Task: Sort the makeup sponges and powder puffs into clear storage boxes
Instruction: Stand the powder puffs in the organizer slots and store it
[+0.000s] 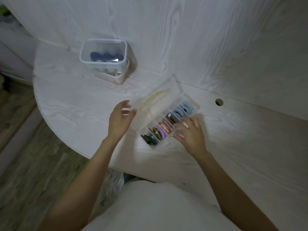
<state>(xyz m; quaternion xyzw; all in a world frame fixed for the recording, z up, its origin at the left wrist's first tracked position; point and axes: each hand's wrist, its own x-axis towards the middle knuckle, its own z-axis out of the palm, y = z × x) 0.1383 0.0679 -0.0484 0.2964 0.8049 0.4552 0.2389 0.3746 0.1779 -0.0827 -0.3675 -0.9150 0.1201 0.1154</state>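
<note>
A clear divided box [195, 104] lies open on the white table, its lid [156, 99] tipped up to the left. Its compartments hold upright powder puffs: dark green [149, 139], olive and lilac [158, 131], pink [165, 126], brown [172, 118], light blue [183, 109]. My right hand [190, 132] rests on the box's near edge by the pink and brown puffs, fingers spread on the rim. My left hand [120, 120] hovers beside the lid's edge, fingers apart, holding nothing. A taller clear tub [86, 47] at the back holds dark blue sponges [106, 56].
The table [75, 104] has a rounded left edge over wood flooring. A white panel wall rises behind it. A round cable hole [219, 102] sits in the tabletop right of the box. My white shirt fills the bottom.
</note>
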